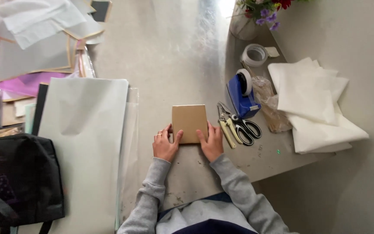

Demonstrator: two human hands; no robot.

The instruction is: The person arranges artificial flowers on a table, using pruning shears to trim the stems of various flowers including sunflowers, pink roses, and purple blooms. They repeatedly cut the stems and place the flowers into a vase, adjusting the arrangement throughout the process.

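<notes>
A small square of tan brown paper [189, 121] lies flat on the grey table [174, 65] in front of me. My left hand [165, 145] rests at its near left corner, thumb pressing on the paper. My right hand [212, 143] rests at its near right corner, fingers on the paper's edge. Both hands press the paper down; neither lifts it. Grey sleeves cover both forearms.
Scissors [243, 128] and pruning shears [226, 125] lie right of the paper, beside a blue tape dispenser [241, 95], a tape roll [254, 54] and white tissue sheets [312, 104]. A stack of large pale sheets [83, 143] and a black bag [18, 182] are left. A flower vase [245, 24] stands far right.
</notes>
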